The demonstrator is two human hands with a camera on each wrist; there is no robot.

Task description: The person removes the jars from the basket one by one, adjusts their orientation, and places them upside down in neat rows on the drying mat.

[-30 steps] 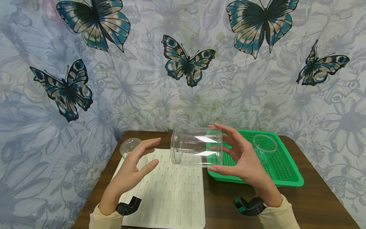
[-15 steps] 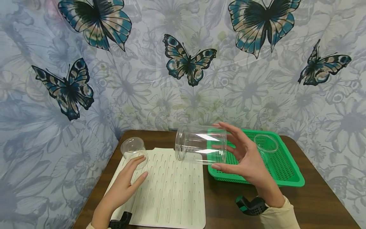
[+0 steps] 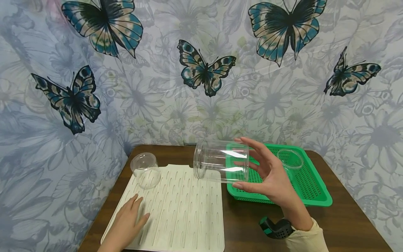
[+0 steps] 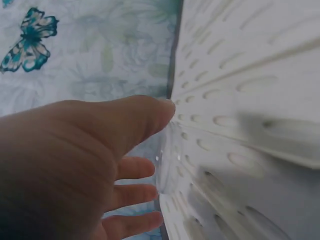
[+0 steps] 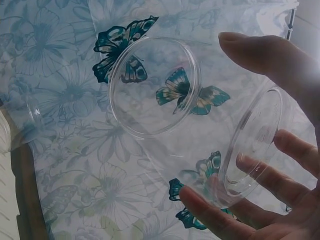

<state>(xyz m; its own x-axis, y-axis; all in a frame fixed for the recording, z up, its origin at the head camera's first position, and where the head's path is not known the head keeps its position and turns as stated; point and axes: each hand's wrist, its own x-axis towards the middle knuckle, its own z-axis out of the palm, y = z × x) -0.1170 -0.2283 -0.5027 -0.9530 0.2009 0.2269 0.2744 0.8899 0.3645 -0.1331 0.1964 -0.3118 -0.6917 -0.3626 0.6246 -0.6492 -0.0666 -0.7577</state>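
My right hand [image 3: 270, 175] grips a clear plastic jar [image 3: 221, 162] by its base end, thumb below and fingers above and behind. Lying sideways in the air, the jar turns its ringed mouth to the left. The right wrist view shows the see-through jar [image 5: 162, 135] and the curled fingers [image 5: 285, 185] round its base. Over the left part of the cream ridged mat [image 3: 185, 213], my left hand [image 3: 124, 222] is open and holds nothing. Beyond its fingertips, on the mat's far left corner, is another clear container [image 3: 148, 178], apart from the hand.
At the back right of the brown table [image 3: 252, 227] stands a green perforated basket [image 3: 325, 201], with a round clear lid [image 3: 291, 167] in it. The jar overlaps the basket's left side in the head view. A butterfly-patterned cloth [image 3: 151, 87] hangs close behind the table.
My left hand has drawn away from beside the jar's mouth, past the clear container, down toward the near left. The right hand and the jar have shifted slightly right.
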